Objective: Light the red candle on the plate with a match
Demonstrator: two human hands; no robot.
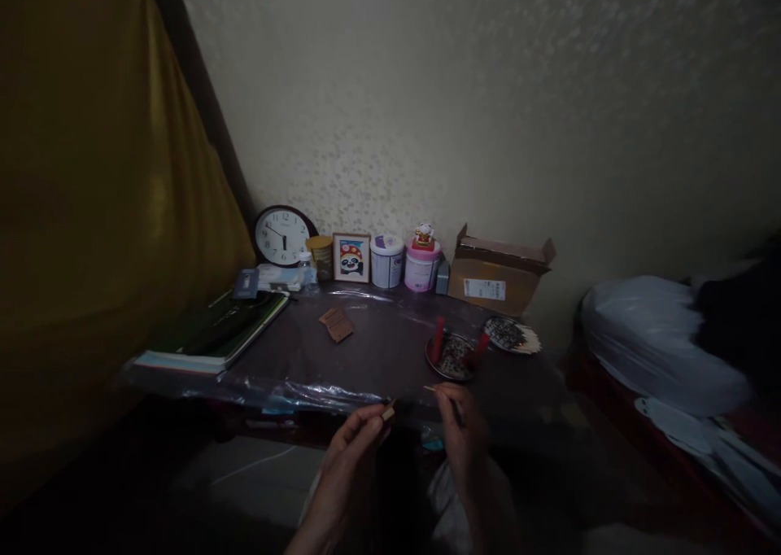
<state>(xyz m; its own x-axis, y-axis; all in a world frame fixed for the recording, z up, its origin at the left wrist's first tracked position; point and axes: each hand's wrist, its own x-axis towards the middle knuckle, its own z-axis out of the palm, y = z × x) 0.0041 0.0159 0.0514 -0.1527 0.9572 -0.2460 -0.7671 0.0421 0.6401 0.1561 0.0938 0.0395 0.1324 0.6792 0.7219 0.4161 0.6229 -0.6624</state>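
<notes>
My left hand (357, 437) is closed on a small matchbox (389, 413), held just off the table's front edge; most of the box is behind the fingers. To its right, my right hand (459, 425) pinches a thin pale matchstick (430, 388) that points left toward the box, apart from it. No flame shows on the stick. Beyond the right hand sits a round dish (432, 366) with dark and pale bits in it. Two red candles stand in that dish, a left candle (438, 339) upright and a right candle (479, 350) tilted, both unlit.
The dark table (305, 368) has a clear plastic cover. A brown paper piece (336, 325) lies mid-table, a green book (225, 327) at left. Behind stand a clock (282, 236), picture frame (351, 258), two tubs and a cardboard box (497, 274). Blackened matches (511, 335) lie at right.
</notes>
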